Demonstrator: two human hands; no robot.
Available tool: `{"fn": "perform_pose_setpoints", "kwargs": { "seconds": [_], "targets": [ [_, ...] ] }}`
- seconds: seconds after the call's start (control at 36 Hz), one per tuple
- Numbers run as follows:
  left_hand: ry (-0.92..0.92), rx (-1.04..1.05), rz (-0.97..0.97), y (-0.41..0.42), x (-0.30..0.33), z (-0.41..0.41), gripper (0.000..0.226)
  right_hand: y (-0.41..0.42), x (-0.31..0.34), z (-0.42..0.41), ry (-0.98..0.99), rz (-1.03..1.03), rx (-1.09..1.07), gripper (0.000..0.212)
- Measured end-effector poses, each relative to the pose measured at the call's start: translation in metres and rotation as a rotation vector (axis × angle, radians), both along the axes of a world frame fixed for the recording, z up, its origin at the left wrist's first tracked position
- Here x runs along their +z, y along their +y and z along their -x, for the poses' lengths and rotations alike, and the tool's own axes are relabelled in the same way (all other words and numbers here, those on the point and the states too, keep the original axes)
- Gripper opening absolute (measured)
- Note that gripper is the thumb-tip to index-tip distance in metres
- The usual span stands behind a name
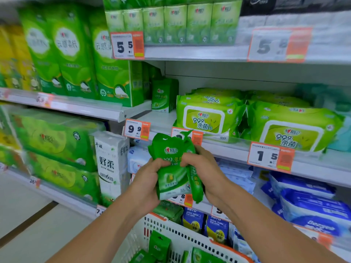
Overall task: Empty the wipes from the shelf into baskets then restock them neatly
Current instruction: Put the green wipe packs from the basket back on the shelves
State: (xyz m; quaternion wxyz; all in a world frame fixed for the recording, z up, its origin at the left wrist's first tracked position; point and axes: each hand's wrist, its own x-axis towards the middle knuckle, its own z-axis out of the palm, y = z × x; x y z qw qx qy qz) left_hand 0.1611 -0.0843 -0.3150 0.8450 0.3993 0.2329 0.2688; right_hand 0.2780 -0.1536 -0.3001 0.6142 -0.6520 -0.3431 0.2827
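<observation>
1. Shelf: big green wipes packs marked "99.9", price tags "9.9", "15".
2. White basket below: small green packs inside.
3. Left hand and right hand, each grip closed on small wipes packs, above basket.

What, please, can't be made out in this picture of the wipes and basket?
- Head view: number of small packs held, hidden by both hands, left hand, right hand.
- Basket contents: cut off by bottom edge.
- Far-right price tag: blurred.
- Small print on packs: too small.
</observation>
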Motion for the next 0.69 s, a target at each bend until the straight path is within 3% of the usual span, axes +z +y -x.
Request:
{"fn": "perform_pose_setpoints", "kwargs": {
  "seconds": [0.17,0.28,0.39,0.53,0.58,0.69],
  "targets": [
    [-0.033,0.068,-0.182,0.002,-0.002,0.005,0.042,-0.011,0.004,-0.003,0.238,-0.097,0.107,0.047],
    [-0.016,0.202,-0.384,0.002,-0.005,0.003,0.069,-0.015,0.003,-0.013,0.107,-0.089,-0.011,0.030],
    [-0.007,0.346,-0.441,-0.002,-0.007,-0.003,0.073,-0.015,0.002,-0.010,0.062,0.023,-0.160,0.083],
    [0.016,0.403,-0.432,-0.001,-0.011,-0.010,0.065,-0.003,-0.002,-0.011,-0.069,0.078,-0.406,0.089],
    [0.036,0.407,-0.413,0.000,-0.014,-0.012,0.064,0.004,-0.005,-0.015,-0.128,0.051,-0.424,0.082],
    [0.016,0.427,-0.336,0.006,-0.017,-0.013,0.062,0.011,-0.010,-0.029,-0.097,-0.021,-0.467,0.047]
  ]
}}
